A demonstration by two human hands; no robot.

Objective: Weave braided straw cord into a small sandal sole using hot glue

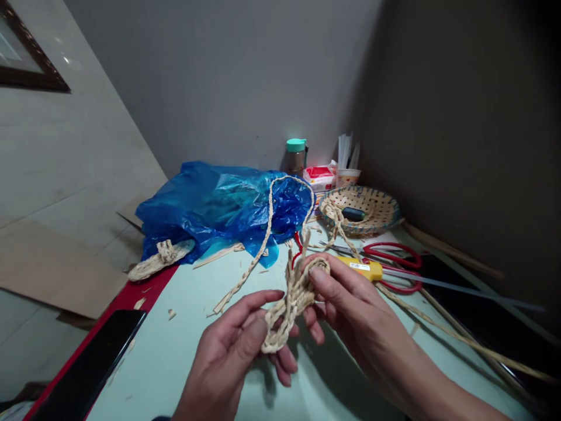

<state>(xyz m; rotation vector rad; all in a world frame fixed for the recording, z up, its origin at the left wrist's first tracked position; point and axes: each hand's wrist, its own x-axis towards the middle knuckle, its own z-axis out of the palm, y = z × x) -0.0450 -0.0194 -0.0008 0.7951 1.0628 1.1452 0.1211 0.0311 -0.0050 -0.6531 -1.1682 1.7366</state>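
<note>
Both my hands hold a small coil of braided straw rope [294,298] above the pale green table [184,339]. My left hand [239,351] pinches the coil's lower end between thumb and fingers. My right hand [346,304] grips the upper end, thumb pressed on top. A long loose braid [267,234] loops up from the coil over a blue plastic bag [214,207] and back down, its free end lying on the table.
Red-handled scissors [394,263] and a yellow-handled tool [366,269] lie right of my hands. A woven basket [363,207] holds a dark object. Behind stand a green-lidded jar [295,155], a red box and a cup. A black phone [87,368] lies left; another braided piece [158,260] lies by the bag.
</note>
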